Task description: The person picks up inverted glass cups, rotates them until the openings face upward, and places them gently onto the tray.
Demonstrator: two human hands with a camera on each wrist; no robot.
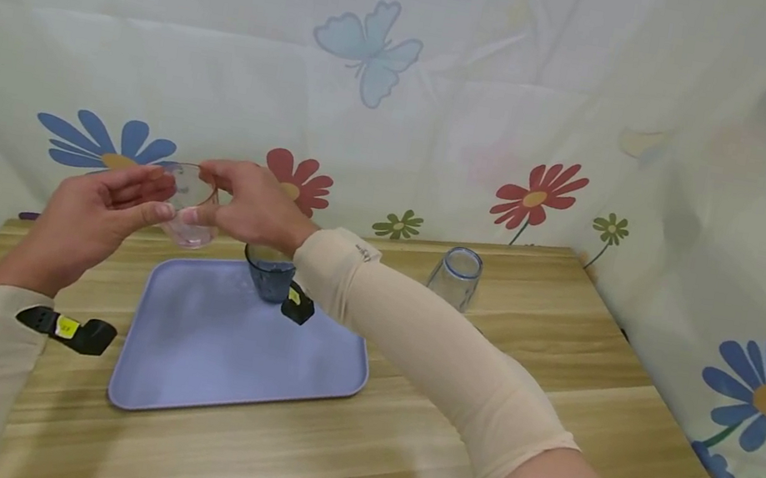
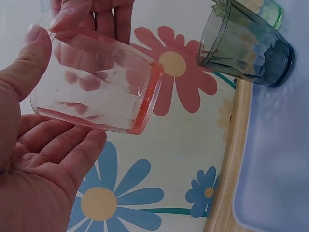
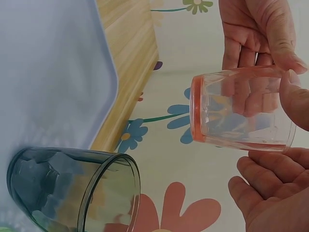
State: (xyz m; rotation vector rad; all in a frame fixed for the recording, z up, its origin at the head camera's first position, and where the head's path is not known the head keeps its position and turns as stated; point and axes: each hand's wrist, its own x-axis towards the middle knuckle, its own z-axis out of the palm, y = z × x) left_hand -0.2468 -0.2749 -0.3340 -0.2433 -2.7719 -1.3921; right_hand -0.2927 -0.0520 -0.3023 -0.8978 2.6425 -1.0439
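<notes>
Pale wood-grain worktop (image 1: 548,436) carries a rectangular lavender tray (image 1: 234,358), near whose far left corner left grip (image 1: 77,222) and right grip (image 1: 255,205) jointly hold aloft a transparent pink-tinted glass tumbler (image 2: 113,94), near a dark blue-grey glass tumbler (image 1: 269,281) standing upright on the tray.

1. A light-brown wooden-looking table (image 1: 284,468) with streaky grain carries everything; its far edge runs along a flower-printed cloth.
2. A flat lavender-blue rectangular tray (image 1: 234,358) with rounded corners and a raised rim lies directly on it, left of the middle, a strip of wood showing beyond its far side.
3. A clear glass tumbler (image 1: 455,281) stands on the wood right of the tray, near the far edge, blue-ringed end up, lower part partly hidden.
</notes>
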